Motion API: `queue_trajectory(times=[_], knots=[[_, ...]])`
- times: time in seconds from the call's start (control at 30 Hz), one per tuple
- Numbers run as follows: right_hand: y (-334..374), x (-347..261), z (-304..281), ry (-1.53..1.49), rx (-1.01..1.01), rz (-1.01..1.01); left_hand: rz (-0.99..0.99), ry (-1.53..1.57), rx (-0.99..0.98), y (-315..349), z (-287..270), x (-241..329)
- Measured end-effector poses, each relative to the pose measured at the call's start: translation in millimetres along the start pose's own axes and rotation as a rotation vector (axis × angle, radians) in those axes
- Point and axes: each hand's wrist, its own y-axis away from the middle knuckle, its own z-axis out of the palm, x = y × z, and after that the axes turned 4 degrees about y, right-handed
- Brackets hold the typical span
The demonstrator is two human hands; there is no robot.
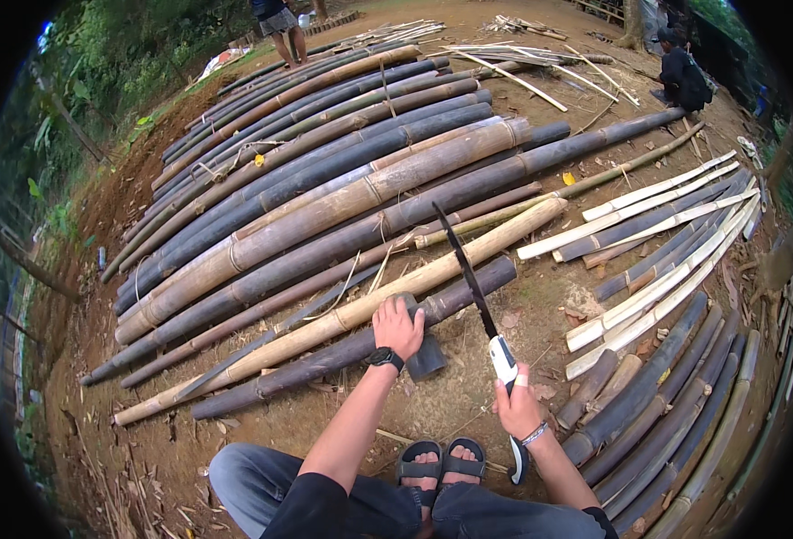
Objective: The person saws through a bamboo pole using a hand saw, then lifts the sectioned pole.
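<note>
A short dark bamboo piece (427, 357) lies crosswise over a dark bamboo pole (302, 368) on the ground. My left hand (398, 331) is on top of it, fingers and thumb curved over its sides. In my right hand (519, 409) is a hand saw (502, 357) with a white and black handle. Its long dark blade points forward and up to the left, apart from the short piece. Just beyond the dark pole runs a pale tan bamboo pole (342, 314). The left palm hides part of the short piece.
Many long bamboo poles (315, 202) lie side by side ahead and to the left. Split bamboo strips (657, 296) and more bamboo lengths (648, 413) fill the right. One person (681, 76) crouches far right; another person (281, 31) stands at the back left.
</note>
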Motion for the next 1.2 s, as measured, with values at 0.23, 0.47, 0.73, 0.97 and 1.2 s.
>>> queue_trajectory(times=[0.23,0.47,0.73,0.97,1.2], knots=[[-10.4,12.4,25.6,0.217,-0.087,-0.01,-0.076,-0.076,-0.043,-22.3,25.3,14.2],[-14.7,10.1,26.8,0.276,-0.149,0.047,-0.083,-0.086,-0.038,-26.5,26.2,15.9],[-14.5,4.0,21.2,0.36,-0.202,0.038,-0.073,-0.099,-0.009,-32.5,26.5,12.8],[-28.1,-7.0,24.9,0.555,-0.221,0.013,-0.061,-0.07,0.027,-22.8,30.6,15.0],[-1.6,-6.6,36.7,0.545,-0.141,-0.028,-0.118,-0.064,0.001,-35.7,28.7,13.3]])
